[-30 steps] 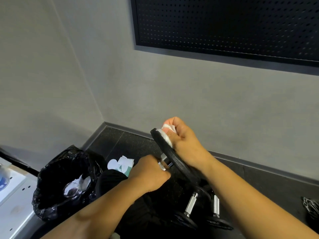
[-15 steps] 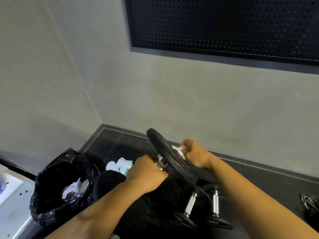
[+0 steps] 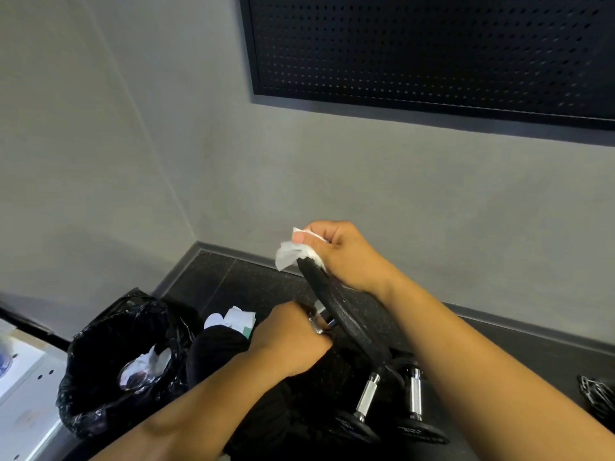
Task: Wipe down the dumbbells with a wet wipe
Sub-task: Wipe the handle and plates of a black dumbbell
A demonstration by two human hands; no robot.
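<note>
Bin bag (image 3: 100,387) near left, black, mouth open. Inside: crumpled used wipes (image 3: 146,366) with some clear wrapping. Just right of it on the floor (image 3: 253,287), a white-and-green wipe pack (image 3: 238,319), partly hidden behind the person's black-clad knee (image 3: 216,351).

Held dumbbell (image 3: 336,311) is up off the floor, centre. Long axis runs near-left to far-right, tilted. Only one plate (image 3: 362,341) shows, nearly edge-on, rim slanting from upper far left down to near right. Left hand (image 3: 289,341) wraps the handle, fingers curled round it; chrome collar (image 3: 315,325) shows just past the knuckles. Right hand (image 3: 342,257) sits at the plate's top rim, thumb and fingers pinching the wet wipe (image 3: 293,256) against it. Wipe is bunched, loose corner sticking out left.

Left spare dumbbell (image 3: 366,399) and right spare dumbbell (image 3: 415,397) lie on the floor near right, beside the right forearm, chrome handles roughly parallel, running near-far. The held plate covers their far ends.

Black tangled item (image 3: 599,397) at right edge: cannot tell what. White counter (image 3: 23,394) at left edge. Black pegboard (image 3: 432,48) on the far wall, upper right.
</note>
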